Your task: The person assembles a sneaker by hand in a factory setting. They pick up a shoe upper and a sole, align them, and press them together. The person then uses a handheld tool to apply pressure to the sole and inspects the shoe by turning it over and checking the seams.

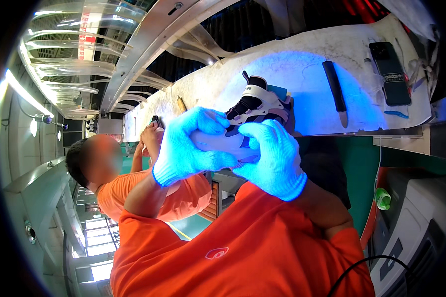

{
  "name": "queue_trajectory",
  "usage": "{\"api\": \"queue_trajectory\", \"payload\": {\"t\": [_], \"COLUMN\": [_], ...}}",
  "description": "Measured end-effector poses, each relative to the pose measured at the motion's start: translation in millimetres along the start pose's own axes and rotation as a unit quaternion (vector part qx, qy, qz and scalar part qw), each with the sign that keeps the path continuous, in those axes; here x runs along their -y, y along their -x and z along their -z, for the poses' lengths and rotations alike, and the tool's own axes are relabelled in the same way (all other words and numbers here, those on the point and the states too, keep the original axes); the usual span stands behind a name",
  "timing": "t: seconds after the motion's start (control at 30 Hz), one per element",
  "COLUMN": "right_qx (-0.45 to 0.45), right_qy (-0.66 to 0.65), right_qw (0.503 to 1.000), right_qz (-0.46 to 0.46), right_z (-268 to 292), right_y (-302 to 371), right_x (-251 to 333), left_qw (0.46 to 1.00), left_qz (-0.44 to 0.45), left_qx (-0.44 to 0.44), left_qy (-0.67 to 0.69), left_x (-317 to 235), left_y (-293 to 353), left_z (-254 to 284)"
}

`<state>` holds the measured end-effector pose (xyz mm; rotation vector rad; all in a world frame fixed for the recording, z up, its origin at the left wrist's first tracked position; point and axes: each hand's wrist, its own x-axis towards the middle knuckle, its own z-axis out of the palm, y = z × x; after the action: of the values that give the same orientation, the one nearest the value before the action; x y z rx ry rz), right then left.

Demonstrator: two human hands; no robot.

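Note:
My left hand (191, 143) and my right hand (272, 156), both in white knit gloves glowing blue under the light, are closed around a pale sneaker (214, 141) in front of my chest. Much of it is hidden by my fingers. Just beyond them, a black and white sneaker (255, 99) stands on the bench with its opening and tongue upward. Its near side is partly covered by my hands, so I cannot tell whether it touches them. To its right lies a knife (334, 86) with a dark handle and a short blade.
The pale-covered bench (307, 69) runs away to the left. A dark phone (390, 74) and a small blue strip (396, 114) lie at its right end. A yellow-handled tool (182, 104) lies farther left. A co-worker in orange (134, 193) sits close on my left, hands at the bench.

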<state>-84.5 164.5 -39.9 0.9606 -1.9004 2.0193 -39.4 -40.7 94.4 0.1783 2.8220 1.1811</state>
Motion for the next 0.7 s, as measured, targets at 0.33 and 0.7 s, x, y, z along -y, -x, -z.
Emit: {"api": "queue_trajectory", "payload": {"t": [0.33,0.7], "right_qx": [-0.085,-0.083], "right_qy": [0.018,-0.066], "right_qw": [0.996,0.992], "right_qz": [-0.025,-0.069], "right_z": [1,9], "right_y": [31,30], "right_x": [-8,-21], "left_qw": [0.988,0.976], "left_qz": [-0.076,-0.120], "left_qx": [0.008,0.039], "left_qy": [-0.131,-0.177], "left_x": [-15,-22], "left_y": [-19,-41], "left_z": [-1,6]}}
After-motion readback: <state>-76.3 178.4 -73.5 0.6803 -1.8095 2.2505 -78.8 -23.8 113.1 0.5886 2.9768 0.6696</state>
